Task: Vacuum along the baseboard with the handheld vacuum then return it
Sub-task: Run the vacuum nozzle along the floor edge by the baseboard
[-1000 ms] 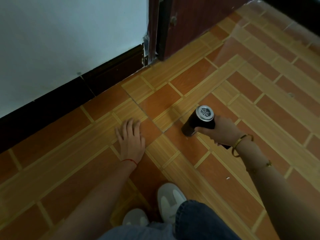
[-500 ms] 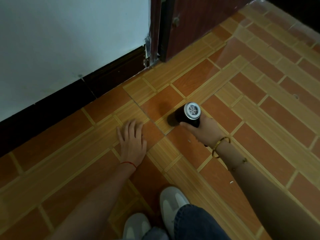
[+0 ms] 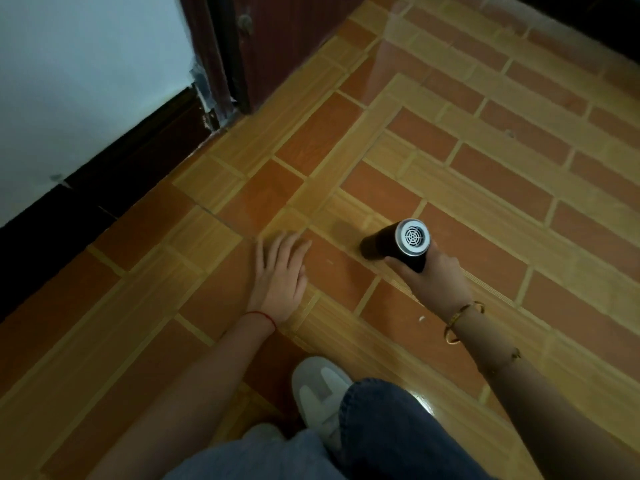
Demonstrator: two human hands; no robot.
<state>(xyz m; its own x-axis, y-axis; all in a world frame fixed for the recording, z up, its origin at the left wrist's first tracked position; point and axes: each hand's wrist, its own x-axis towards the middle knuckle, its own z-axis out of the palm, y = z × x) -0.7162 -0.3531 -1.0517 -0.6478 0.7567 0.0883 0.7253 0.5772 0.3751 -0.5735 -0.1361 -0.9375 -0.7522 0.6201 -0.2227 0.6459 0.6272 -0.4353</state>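
Handheld vacuum (image 3: 394, 242) right of the middle of the frame, low on the tiled floor (image 3: 485, 188). Short, dark and round like a can, with a silver grille end facing up toward the camera. Long axis slanting from that grille down and to the left, so the front end points at the floor, toward the left side of the frame. Front tip dark and hard to make out; cannot tell if touching the tile or just above.

Held by the right hand (image 3: 433, 275), fingers curled round the back part of the body, from the lower right. Gold bangle (image 3: 462, 322) on that wrist.

Left hand (image 3: 282, 271) just left of the middle, flat on the floor, fingers straight and close together, holding nothing. Thin red string (image 3: 263, 317) at the wrist.

Baseboard (image 3: 114, 181) well apart from the vacuum, a dark band running from the left edge up to the door frame (image 3: 207, 64) at the upper middle. Probably a push up and left needed to bring the tip beside it.

Small white speck (image 3: 421, 319) near the right wrist. White shoe (image 3: 318, 386) and jeans (image 3: 398, 420) at the bottom. Storage spot for the vacuum not in the frame.
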